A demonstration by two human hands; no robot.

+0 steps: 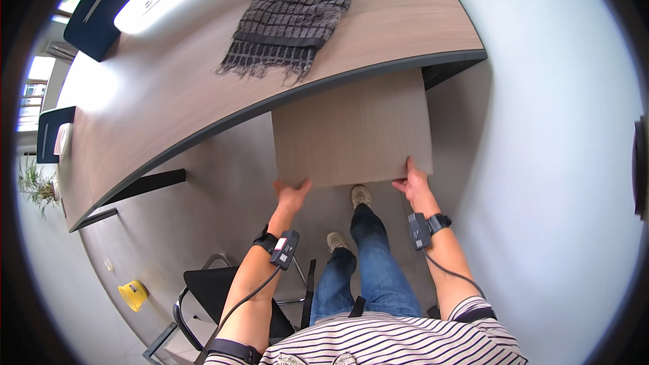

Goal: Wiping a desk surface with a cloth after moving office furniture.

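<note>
The left hand (293, 196) is set at the near left corner of a flat, wood-faced unit (351, 132), which is partly covered by the overhanging desk (405, 23). Thumb and fingers are spread apart there; whether the edge is firmly gripped cannot be told. If that corner were lost by a weak hold, the unit could be skewed. Between the hands, the farther shoe (361, 195) is planted close to the unit's front edge, so a toe could be caught if the unit were drawn nearer. The right hand (416, 186) is placed at the near right corner, one finger laid on the top face and the thumb held apart from it by the front edge; its grip cannot be judged either. If it were pushed unevenly, the unit could be knocked against the dark frame (453, 67) under the desk.

At far left, a plant (39, 186) and navy partitions (101, 10) are seen by the pale wood-grain desktop, on which bright glare is cast. Below, a yellow container (133, 295) and a black chair (213, 290) are set on the grey floor (203, 203). A crumpled checked scarf (291, 20) is laid on the desktop; the right side is bounded by a pale wall (568, 162).
</note>
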